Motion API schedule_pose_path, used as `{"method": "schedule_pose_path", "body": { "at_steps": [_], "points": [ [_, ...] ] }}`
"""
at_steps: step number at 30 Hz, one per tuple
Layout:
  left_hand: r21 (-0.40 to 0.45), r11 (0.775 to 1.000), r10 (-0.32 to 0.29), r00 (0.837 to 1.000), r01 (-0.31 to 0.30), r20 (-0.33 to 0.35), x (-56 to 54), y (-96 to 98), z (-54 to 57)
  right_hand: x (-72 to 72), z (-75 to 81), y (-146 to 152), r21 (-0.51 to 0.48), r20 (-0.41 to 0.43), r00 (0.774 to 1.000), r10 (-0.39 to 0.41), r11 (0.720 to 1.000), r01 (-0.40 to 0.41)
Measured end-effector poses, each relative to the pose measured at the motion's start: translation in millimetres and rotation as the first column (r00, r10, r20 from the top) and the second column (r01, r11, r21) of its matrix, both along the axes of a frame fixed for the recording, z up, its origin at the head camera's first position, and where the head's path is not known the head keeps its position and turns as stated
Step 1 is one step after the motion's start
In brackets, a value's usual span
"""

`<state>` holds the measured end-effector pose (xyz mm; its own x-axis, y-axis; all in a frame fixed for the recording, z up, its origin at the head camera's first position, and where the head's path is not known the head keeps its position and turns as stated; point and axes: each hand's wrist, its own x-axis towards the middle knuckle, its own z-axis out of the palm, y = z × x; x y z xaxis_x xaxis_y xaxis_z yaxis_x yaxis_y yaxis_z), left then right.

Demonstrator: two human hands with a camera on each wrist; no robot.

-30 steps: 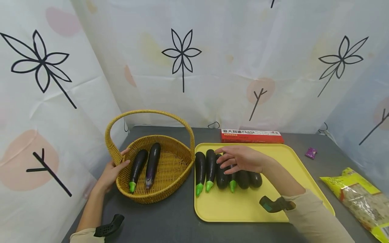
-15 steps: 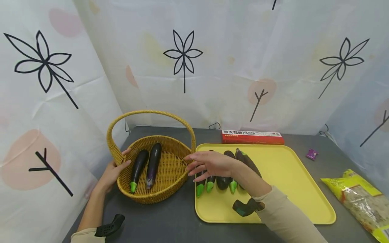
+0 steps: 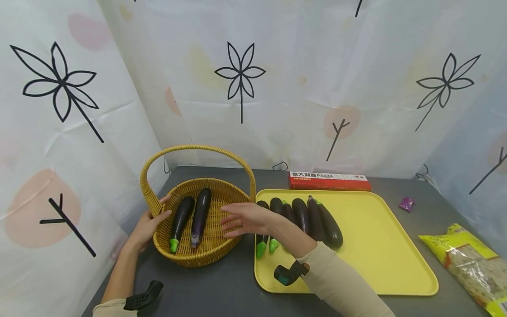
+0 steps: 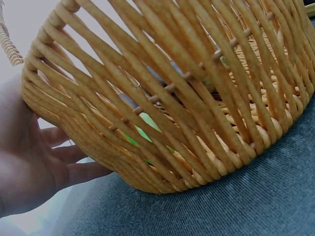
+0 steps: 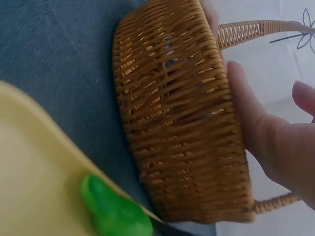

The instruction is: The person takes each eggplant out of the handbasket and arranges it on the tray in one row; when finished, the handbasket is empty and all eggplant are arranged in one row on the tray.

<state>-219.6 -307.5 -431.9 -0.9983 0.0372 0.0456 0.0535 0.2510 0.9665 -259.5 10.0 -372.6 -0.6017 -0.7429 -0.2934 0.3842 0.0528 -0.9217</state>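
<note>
A yellow woven basket with a tall handle stands on the left. Two dark eggplants lie in it: a green-capped one and one with a purple end. My left hand holds the basket's left rim, its thumb over the edge and its other fingers along the outside, seen in the left wrist view. Over the basket's right side reaches my right hand, fingers extended, nothing held. Several more eggplants lie side by side on a yellow tray, some partly hidden by the right forearm.
Behind the tray lies a red pasta box. A small purple packet is on the dark table to the right, near a yellow bag. Printed curtains hang around the table.
My right hand has moved left from above the tray's eggplants to over the basket, staying without a thing in it. The left hand keeps its hold on the rim.
</note>
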Motion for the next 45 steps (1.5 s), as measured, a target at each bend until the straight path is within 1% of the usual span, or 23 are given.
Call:
{"method": "schedule_pose_path", "body": {
  "at_steps": [2, 4, 9, 13, 19, 22, 28, 33, 40, 45],
  "points": [
    [-0.003, 1.000, -0.002, 1.000, 0.002, 0.000, 0.5, -0.1, 0.0, -2.4, -2.3, -7.1, -0.008, 0.032, 0.999, -0.035, 0.999, 0.035],
    [-0.004, 1.000, -0.003, 1.000, 0.003, -0.001, 0.9, -0.3, 0.1, -4.9, -3.1, -13.6, -0.008, 0.046, 0.997, -0.068, 0.998, 0.069],
    [-0.005, 1.000, -0.003, 1.000, 0.003, -0.003, 1.7, -0.5, 0.8, -10.2, -3.1, -27.0, 0.020, 0.039, 0.993, -0.112, 0.994, 0.111],
    [-0.008, 1.000, 0.000, 1.000, 0.000, -0.006, 1.4, 0.1, 1.3, -13.6, -5.3, -35.8, 0.048, 0.054, 0.988, -0.147, 0.988, 0.144],
    [-0.008, 1.000, 0.001, 1.000, -0.001, 0.007, 0.1, 1.2, 1.3, -18.0, -9.8, -46.1, 0.120, 0.049, 0.974, -0.220, 0.970, 0.212],
    [-0.003, 1.000, 0.000, 1.000, 0.000, 0.006, -0.5, 1.1, 1.2, -20.8, -11.5, -49.9, 0.152, 0.043, 0.969, -0.243, 0.960, 0.234],
    [0.015, 1.000, -0.003, 1.000, 0.003, 0.009, -0.2, 0.2, 0.7, -25.1, -21.1, -58.1, 0.187, 0.038, 0.973, -0.226, 0.959, 0.215],
    [0.008, 1.000, -0.001, 1.000, 0.001, 0.007, 0.4, 1.2, 1.0, -24.4, -28.0, -64.4, 0.201, 0.040, 0.978, -0.206, 0.960, 0.194],
    [0.002, 1.000, -0.001, 1.000, 0.001, 0.008, 0.1, 2.0, 1.7, -23.0, -29.5, -74.0, 0.145, 0.116, 0.981, -0.156, 0.980, 0.139],
    [0.011, 1.000, -0.002, 1.000, 0.002, 0.008, 0.8, 0.1, 1.6, -20.5, -30.6, -81.6, 0.130, 0.127, 0.979, -0.159, 0.981, 0.142]
  ]
}}
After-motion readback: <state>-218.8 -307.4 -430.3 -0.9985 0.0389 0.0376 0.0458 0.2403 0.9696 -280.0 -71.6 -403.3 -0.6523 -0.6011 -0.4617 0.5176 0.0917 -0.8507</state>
